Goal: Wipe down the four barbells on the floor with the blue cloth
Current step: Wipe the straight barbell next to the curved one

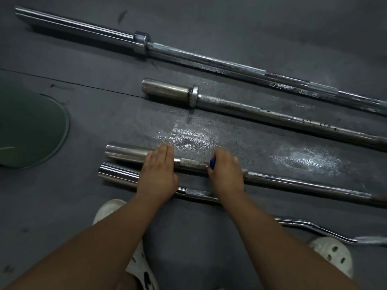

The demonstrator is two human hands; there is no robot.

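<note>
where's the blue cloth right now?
Head view, lower centre: the blue cloth is bunched in the right hand, pressed onto the rusty shaft of the barbell just beyond the curl bar, right of the left hand lying flat on that bar.

No legible text anywhere — marks on one barbell (263, 113) unreadable.

My left hand (159, 172) lies palm down, fingers straight and together, pointing forward. My right hand (227, 174), near it, curls knuckles-up round the blue cloth (212, 163).
</note>
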